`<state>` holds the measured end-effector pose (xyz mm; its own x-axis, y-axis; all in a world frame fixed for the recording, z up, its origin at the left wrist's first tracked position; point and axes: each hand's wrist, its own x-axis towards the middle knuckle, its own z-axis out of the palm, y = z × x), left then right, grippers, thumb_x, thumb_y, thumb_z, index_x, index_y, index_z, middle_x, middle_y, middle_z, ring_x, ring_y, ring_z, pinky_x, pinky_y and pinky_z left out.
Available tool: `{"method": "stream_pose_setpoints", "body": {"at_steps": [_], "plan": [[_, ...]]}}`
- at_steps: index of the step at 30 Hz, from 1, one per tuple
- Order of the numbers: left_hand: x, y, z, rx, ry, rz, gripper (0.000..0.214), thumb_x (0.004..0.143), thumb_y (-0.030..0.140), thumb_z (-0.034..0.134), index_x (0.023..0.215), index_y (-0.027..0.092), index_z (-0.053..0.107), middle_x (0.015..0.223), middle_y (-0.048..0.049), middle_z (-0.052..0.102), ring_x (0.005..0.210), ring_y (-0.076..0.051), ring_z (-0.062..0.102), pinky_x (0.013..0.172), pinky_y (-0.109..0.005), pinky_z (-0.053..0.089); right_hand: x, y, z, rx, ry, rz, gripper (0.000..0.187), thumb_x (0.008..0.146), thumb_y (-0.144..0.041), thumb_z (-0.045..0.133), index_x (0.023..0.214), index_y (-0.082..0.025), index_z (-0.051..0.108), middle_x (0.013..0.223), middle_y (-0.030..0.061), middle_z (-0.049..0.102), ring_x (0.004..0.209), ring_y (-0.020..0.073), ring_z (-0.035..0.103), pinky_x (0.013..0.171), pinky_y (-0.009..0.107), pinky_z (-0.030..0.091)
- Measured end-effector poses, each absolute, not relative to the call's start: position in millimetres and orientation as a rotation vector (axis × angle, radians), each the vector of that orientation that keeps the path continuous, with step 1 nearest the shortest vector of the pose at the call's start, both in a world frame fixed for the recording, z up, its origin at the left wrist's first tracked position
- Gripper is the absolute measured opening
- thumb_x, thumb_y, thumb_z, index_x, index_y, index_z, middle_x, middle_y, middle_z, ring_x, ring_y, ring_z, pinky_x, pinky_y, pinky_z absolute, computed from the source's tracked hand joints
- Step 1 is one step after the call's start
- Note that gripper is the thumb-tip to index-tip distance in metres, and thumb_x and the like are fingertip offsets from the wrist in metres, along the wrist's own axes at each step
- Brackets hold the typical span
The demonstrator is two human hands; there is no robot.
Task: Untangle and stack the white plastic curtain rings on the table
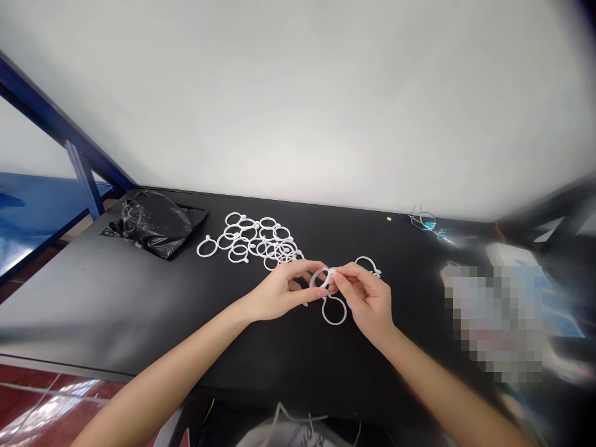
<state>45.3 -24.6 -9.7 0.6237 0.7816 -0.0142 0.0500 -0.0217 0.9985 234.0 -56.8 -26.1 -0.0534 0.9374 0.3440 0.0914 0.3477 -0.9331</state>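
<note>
Between my two hands is a white ring (317,277) with a small knob, held just above the black tabletop. My left hand (284,288) pinches the ring's left side between thumb and fingers. The fingertips of my right hand (365,295) are closed on the knob end at its right. Just below lies or hangs another white ring (334,311); whether it is joined to the held one I cannot tell. Left of my hands, a loose cluster of similar rings (256,239) is spread on the table. One more ring (365,264) shows behind my right hand.
The black table (139,298) meets a pale wall (298,112). A crumpled black plastic bag (153,223) lies at the left, near a blue metal frame (60,124). Eyeglasses (423,221) sit at the back right. A blurred, pixelated package (493,323) is at the right.
</note>
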Motion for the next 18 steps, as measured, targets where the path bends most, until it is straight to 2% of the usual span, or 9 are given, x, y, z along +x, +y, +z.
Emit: {"method": "stream_pose_setpoints", "body": {"at_steps": [6, 11, 14, 16, 18], "plan": [[44.5, -25.0, -9.5, 1.490, 0.711, 0.646, 0.033, 0.087, 0.039, 0.065, 0.111, 0.017, 0.068, 0.089, -0.0040, 0.064, 0.073, -0.012, 0.059, 0.065, -0.027, 0.058, 233.1, -60.8, -26.3, -0.978, -1.473, 0.910, 0.012, 0.091, -0.019, 0.060, 0.091, -0.023, 0.071, 0.078, 0.0013, 0.067, 0.068, 0.0143, 0.066, 0.064, 0.028, 0.058], [43.7, -24.7, -11.1, 1.582, 0.757, 0.667, 0.039, 0.089, 0.042, 0.061, 0.119, 0.017, 0.064, 0.094, -0.0060, 0.064, 0.075, -0.014, 0.061, 0.063, -0.027, 0.057, 239.0, -56.6, -19.1, -1.054, -1.545, 0.857, 0.013, 0.091, -0.025, 0.060, 0.089, -0.023, 0.072, 0.077, 0.0024, 0.070, 0.068, 0.0162, 0.068, 0.065, 0.030, 0.058], [38.0, -18.8, -13.7, 1.878, 0.914, 0.804, 0.040, 0.090, 0.040, 0.060, 0.123, 0.018, 0.061, 0.107, -0.0095, 0.064, 0.092, -0.020, 0.062, 0.079, -0.034, 0.057, 254.7, -43.2, -13.6, -1.197, -1.491, 0.760, 0.019, 0.092, -0.033, 0.057, 0.097, -0.021, 0.071, 0.078, 0.0041, 0.071, 0.063, 0.0158, 0.066, 0.063, 0.031, 0.057], [30.9, -11.5, -17.2, 2.175, 1.105, 0.932, 0.038, 0.090, 0.035, 0.061, 0.124, 0.017, 0.059, 0.114, -0.0117, 0.063, 0.105, -0.024, 0.060, 0.094, -0.042, 0.050, 271.4, -30.9, -13.5, -1.329, -1.434, 0.709, 0.021, 0.089, -0.037, 0.060, 0.095, -0.019, 0.069, 0.071, 0.0030, 0.068, 0.055, 0.0142, 0.062, 0.055, 0.029, 0.053], [22.5, -3.3, -21.7, 2.413, 1.310, 0.971, 0.040, 0.092, 0.031, 0.058, 0.129, 0.017, 0.055, 0.116, -0.0126, 0.064, 0.110, -0.027, 0.057, 0.101, -0.049, 0.042, 290.6, -18.9, -17.4, -1.470, -1.437, 0.637, 0.028, 0.084, -0.038, 0.064, 0.103, -0.018, 0.064, 0.069, 0.0008, 0.066, 0.049, 0.0128, 0.057, 0.050, 0.027, 0.049]]}}
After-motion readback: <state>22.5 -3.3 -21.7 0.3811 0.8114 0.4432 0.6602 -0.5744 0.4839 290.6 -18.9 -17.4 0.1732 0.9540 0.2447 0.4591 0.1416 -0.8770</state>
